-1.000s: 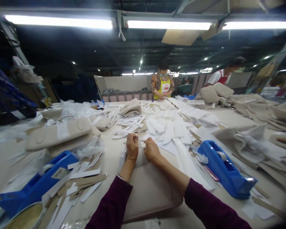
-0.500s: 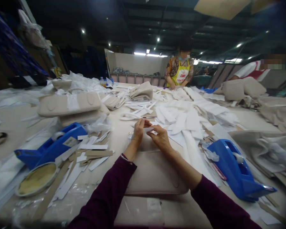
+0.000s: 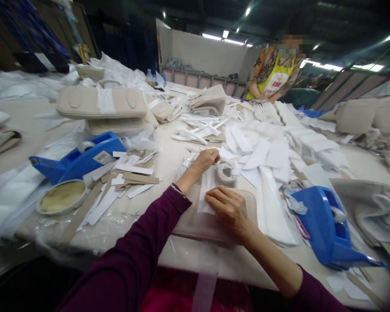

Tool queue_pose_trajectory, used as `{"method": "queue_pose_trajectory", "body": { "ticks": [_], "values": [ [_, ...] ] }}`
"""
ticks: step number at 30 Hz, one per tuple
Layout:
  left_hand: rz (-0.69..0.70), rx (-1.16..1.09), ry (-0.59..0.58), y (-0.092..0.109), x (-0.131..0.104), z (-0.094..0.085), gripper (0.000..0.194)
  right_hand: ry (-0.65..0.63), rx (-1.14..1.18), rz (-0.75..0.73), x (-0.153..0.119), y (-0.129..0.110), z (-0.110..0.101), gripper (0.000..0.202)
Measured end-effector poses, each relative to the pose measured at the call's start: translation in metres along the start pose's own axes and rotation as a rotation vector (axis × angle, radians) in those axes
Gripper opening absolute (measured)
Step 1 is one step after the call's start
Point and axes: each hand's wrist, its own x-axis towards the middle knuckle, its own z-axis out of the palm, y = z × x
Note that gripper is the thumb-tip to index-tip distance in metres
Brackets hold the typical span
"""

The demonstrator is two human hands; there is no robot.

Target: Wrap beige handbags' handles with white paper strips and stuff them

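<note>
A beige bag piece (image 3: 191,219) lies flat at the table's front edge, with a white strip (image 3: 205,201) running up over it. My right hand (image 3: 229,210) presses its fingertips on the strip, fingers bent together. Beyond the piece, my left hand (image 3: 207,159) is closed near the strip's far end; what it holds is too small to make out. A coiled beige strap (image 3: 225,172) sits just right of my left hand. Another translucent strip (image 3: 205,281) hangs down over the table's front edge.
Blue tape dispensers stand at left (image 3: 81,156) and right (image 3: 328,229). Paper and card strips (image 3: 133,169) and a round dish (image 3: 63,197) lie at left. White padding pieces (image 3: 263,156) cover the middle right. A person in a yellow apron (image 3: 276,80) stands across the table.
My hands have moved apart; the right came back toward me onto the bag piece. The white strip now lies along the piece, and the coiled strap has come into view. The view has tilted down.
</note>
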Motion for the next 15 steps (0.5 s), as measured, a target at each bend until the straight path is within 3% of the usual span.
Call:
{"method": "queue_pose_trajectory", "body": {
  "ticks": [7,15],
  "values": [
    [0.077,0.2,-0.063,-0.005,0.0,0.005,0.031,-0.012,0.001,-0.023,-0.019,-0.015,0.004,0.022],
    [0.133,0.314,-0.003,-0.004,-0.002,0.009,0.026,-0.014,0.009,-0.019,-0.036,-0.026,0.007,0.027]
  ]
}}
